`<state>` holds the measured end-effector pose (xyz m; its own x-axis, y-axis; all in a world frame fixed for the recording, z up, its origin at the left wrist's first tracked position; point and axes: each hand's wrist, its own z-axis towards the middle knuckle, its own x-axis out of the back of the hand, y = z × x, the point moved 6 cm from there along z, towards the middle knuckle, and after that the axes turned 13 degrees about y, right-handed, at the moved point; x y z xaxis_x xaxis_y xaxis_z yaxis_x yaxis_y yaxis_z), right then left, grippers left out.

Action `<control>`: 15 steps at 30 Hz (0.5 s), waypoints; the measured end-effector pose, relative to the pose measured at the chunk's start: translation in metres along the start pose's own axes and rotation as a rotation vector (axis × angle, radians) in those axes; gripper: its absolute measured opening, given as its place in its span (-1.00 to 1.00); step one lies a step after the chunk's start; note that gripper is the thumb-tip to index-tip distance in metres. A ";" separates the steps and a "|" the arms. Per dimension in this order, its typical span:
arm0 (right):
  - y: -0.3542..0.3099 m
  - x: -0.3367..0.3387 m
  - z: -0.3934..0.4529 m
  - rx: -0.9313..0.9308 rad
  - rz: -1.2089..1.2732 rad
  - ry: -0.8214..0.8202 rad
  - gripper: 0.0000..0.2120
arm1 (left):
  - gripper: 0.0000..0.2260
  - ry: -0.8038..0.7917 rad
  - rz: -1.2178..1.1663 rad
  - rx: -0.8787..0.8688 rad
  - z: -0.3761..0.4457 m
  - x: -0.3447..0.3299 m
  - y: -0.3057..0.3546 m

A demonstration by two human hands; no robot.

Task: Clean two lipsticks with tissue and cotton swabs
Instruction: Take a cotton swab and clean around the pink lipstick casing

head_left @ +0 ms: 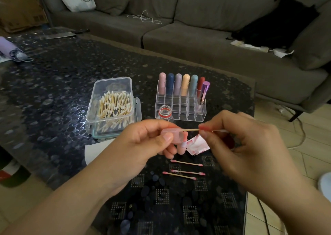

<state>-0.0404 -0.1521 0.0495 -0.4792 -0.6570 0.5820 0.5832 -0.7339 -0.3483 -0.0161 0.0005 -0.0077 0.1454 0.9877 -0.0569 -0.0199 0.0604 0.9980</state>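
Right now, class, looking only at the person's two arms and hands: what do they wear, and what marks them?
Both forearms are bare, with no sleeve, watch or bracelet in view. The right hand shows a red-painted fingernail. The left hand shows a pale pink nail on the thumb. No rings or gloves are visible on either.

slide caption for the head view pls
Left hand holds a pink lipstick part; right hand works a cotton swab into it.
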 end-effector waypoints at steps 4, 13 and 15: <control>0.003 -0.009 -0.004 -0.041 0.050 -0.122 -0.89 | -0.80 0.060 -0.023 -0.011 0.003 0.006 -0.001; 0.005 -0.008 -0.004 -0.067 0.060 -0.109 -0.89 | -0.81 0.069 -0.059 -0.003 0.004 0.008 0.000; 0.002 -0.009 -0.004 -0.062 0.117 -0.145 -0.89 | -0.80 0.081 -0.065 0.005 0.004 0.009 -0.002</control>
<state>-0.0373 -0.1482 0.0401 -0.3088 -0.7099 0.6330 0.5855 -0.6664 -0.4617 -0.0108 0.0087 -0.0101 0.0661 0.9902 -0.1233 -0.0085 0.1241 0.9922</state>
